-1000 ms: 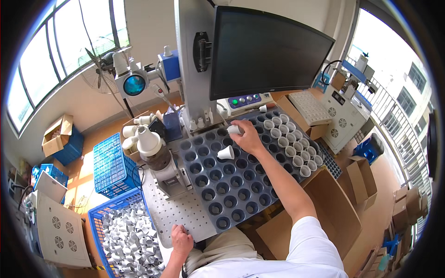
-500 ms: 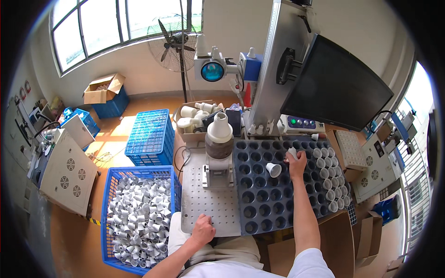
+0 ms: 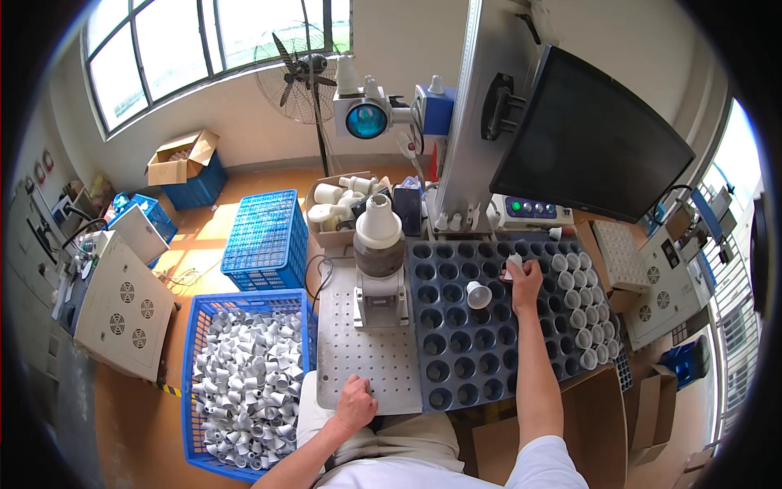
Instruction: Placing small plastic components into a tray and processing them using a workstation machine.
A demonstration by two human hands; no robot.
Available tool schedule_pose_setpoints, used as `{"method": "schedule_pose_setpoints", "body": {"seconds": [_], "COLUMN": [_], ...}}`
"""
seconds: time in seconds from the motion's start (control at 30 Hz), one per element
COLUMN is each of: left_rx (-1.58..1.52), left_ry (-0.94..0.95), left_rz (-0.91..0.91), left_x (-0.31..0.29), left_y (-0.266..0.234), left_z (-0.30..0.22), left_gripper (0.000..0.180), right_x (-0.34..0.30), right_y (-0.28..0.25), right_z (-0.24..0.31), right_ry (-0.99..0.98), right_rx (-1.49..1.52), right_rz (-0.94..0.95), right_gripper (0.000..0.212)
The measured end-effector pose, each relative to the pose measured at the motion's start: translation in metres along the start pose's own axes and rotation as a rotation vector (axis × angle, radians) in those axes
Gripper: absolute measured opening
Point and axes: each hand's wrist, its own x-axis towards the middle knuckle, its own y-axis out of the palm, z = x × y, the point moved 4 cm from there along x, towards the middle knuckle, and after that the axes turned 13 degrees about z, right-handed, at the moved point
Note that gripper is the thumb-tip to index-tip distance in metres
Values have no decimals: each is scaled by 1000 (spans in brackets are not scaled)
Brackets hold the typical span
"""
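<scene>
You sit in a workshop with an orange floor, tall windows and a standing fan (image 3: 303,69) against the far wall. In the head view, your counter is a perforated grey metal plate (image 3: 358,359) with a dark moulded tray of round pockets (image 3: 468,342) lying on its right part.

Your right hand (image 3: 525,275) reaches over the tray's upper area, its grip closed around a small white plastic cup (image 3: 514,261) held just above the pockets. A second white cup (image 3: 478,294) lies tipped on the tray, just to the left of that hand. Rows of white cups (image 3: 582,314) fill the pockets along the tray's right side.

Your left hand (image 3: 356,402) rests on the plate's near edge, fingers curled together, holding nothing that shows.

A white cone-shaped part (image 3: 379,222) sits on a fixture behind the plate. On the floor to your left, a blue plastic crate (image 3: 244,383) is heaped with white cups.
</scene>
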Motion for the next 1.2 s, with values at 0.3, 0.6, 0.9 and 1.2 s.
{"method": "schedule_pose_setpoints", "body": {"seconds": [0.3, 0.6, 0.9, 1.2], "left_rx": [20, 17, -227, -377], "left_ry": [13, 20, -224, 144], "left_rz": [6, 11, -35, -646], "left_x": [1, 1, 8, 217], "left_y": [0, -1, -8, -199], "left_z": [2, 1, 24, 5], "left_gripper": [18, 15, 5, 30], "right_x": [0, -2, 2, 21], "right_y": [0, 1, 6, 101], "right_z": [2, 3, -2, 94], "right_ry": [20, 21, 19, -83], "right_rx": [-10, 28, 30, 226], "right_rz": [11, 7, 19, 322], "right_gripper": [32, 33, 33, 32]}}
